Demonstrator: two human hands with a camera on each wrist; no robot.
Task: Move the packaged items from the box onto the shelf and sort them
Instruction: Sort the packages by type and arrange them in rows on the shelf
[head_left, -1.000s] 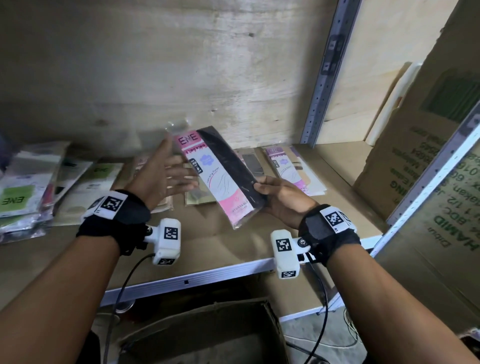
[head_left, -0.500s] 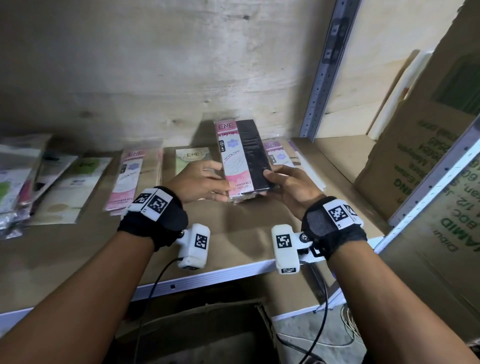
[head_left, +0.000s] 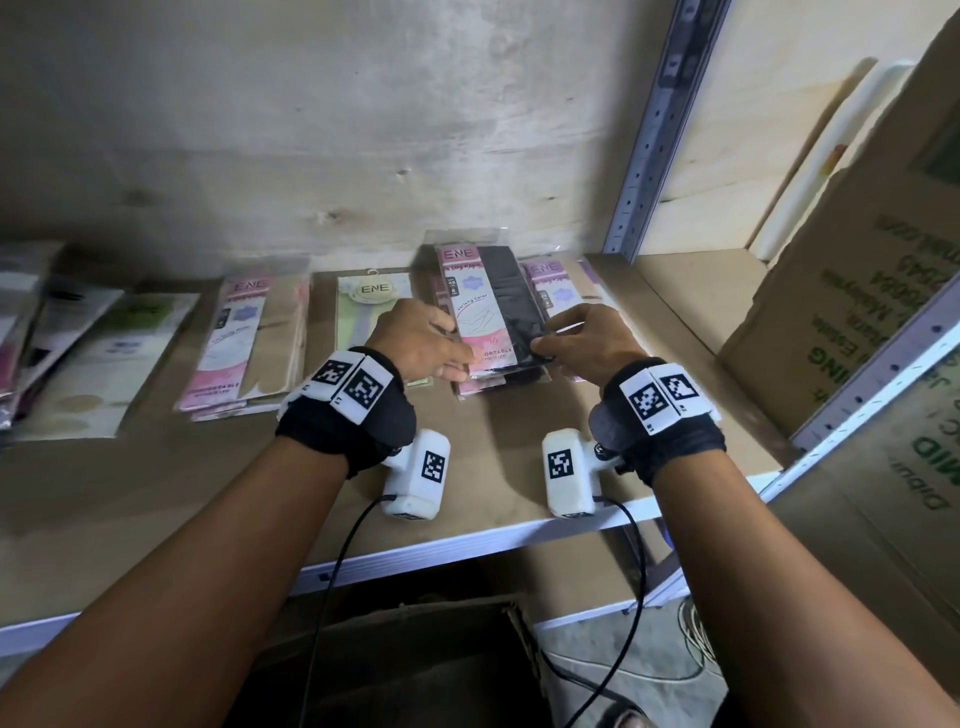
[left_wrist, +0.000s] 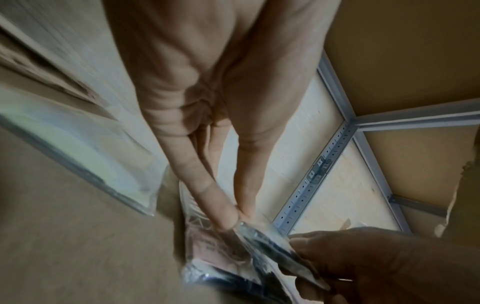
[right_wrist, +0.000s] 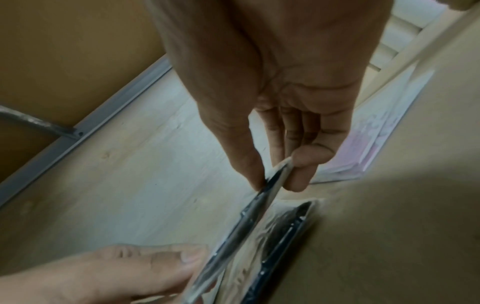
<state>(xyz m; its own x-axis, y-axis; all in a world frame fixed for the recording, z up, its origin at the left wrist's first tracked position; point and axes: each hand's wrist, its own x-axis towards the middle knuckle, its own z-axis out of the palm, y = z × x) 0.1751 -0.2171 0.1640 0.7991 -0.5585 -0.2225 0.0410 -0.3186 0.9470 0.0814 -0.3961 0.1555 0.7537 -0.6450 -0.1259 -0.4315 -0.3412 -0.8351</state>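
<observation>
A pink-and-black packaged item (head_left: 493, 306) is held flat just over a stack of like packages (head_left: 480, 387) on the wooden shelf (head_left: 208, 493). My left hand (head_left: 449, 348) pinches its left edge and my right hand (head_left: 545, 343) pinches its right edge. In the left wrist view my left hand (left_wrist: 235, 218) has thumb and fingertip pressed on the crinkled wrapper of the package (left_wrist: 228, 253). In the right wrist view my right hand (right_wrist: 276, 178) clamps the thin edge of the package (right_wrist: 246, 222), with the stack (right_wrist: 288, 232) lying below it.
Sorted piles lie along the shelf: pink-and-tan packs (head_left: 249, 338), a green pack (head_left: 363, 312), pink packs (head_left: 558, 283) at the right, mixed packs (head_left: 67, 338) far left. An open cardboard box (head_left: 415, 665) sits below the shelf. A large carton (head_left: 857, 286) and a metal upright (head_left: 649, 130) bound the right side.
The package, first held up tilted by my right hand alone, is now gripped by both hands. It has come down and forward, level over the stack.
</observation>
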